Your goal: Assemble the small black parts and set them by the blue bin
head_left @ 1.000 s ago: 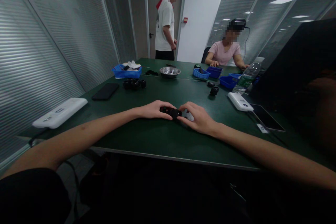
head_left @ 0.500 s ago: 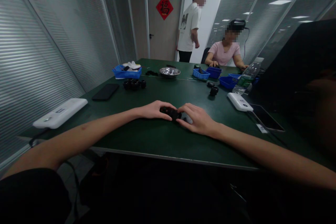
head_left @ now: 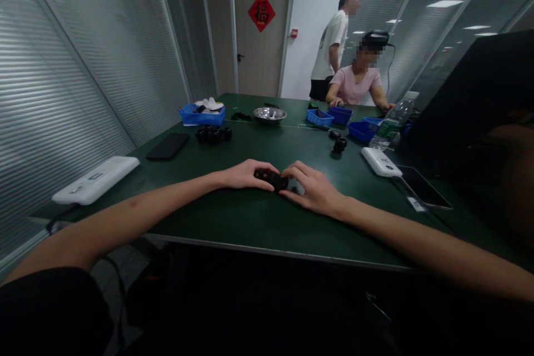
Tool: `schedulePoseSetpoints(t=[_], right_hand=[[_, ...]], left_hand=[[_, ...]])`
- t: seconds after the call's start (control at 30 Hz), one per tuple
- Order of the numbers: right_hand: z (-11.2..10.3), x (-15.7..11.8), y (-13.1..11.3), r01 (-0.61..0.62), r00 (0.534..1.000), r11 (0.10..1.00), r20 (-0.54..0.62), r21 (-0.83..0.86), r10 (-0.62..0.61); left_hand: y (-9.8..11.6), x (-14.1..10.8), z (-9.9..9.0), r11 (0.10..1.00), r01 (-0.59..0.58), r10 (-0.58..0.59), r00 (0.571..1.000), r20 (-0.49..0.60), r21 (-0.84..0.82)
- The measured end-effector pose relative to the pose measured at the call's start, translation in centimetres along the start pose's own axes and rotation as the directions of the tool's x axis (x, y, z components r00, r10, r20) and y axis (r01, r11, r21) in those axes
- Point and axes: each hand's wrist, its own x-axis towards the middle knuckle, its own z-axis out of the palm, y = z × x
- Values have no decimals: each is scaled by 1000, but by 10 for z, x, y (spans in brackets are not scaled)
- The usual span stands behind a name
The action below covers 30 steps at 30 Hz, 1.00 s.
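In the middle of the green table [head_left: 233, 217], my left hand [head_left: 248, 174] grips a small black part [head_left: 271, 178] between thumb and fingers. My right hand [head_left: 311, 186] pinches the right end of the same black part with thumb and forefinger. The part is dark and its exact kind cannot be made out; it lies low, at the tabletop. Beyond my right hand sits a small round black piece [head_left: 339, 145], with another dark piece [head_left: 334, 134] just behind it. A cluster of similar black pieces [head_left: 212, 133] stands beyond my left hand.
At the left lie a white power bank [head_left: 98, 179] and a black phone [head_left: 168, 146]. Farther back are a blue basket [head_left: 204, 117] and a metal bowl [head_left: 270, 116]. Blue bins [head_left: 362, 131], a water bottle [head_left: 392, 122], another white power bank [head_left: 381, 162] and a tablet [head_left: 423, 186] stand right.
My hands stay on the black part, almost unmoved. In the background the standing person in a white shirt has walked right, behind the seated person.
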Motion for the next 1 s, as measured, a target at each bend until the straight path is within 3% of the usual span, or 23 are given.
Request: schedulePoseSetpoints(t=[0.23,0.43,0.63,0.8,1.0], right_hand=[[1,1,2,-162,987,980,32,115,159],[5,2,6,-99,994,977,-17,191,104],[3,1,7,-186,982,958,22,219,186],[3,3,6,-105,994,968,-12,229,111],[6,2,10,-240,967,927,-9,289,253]], left_hand=[[0,0,2,1000,-11,11,1000,-25,11],[2,-1,2,999,2,0,999,-48,32],[5,-1,3,999,2,1,999,-48,49],[5,-1,4,999,23,-20,997,-71,36],[5,0,4,998,52,-46,993,-110,46]])
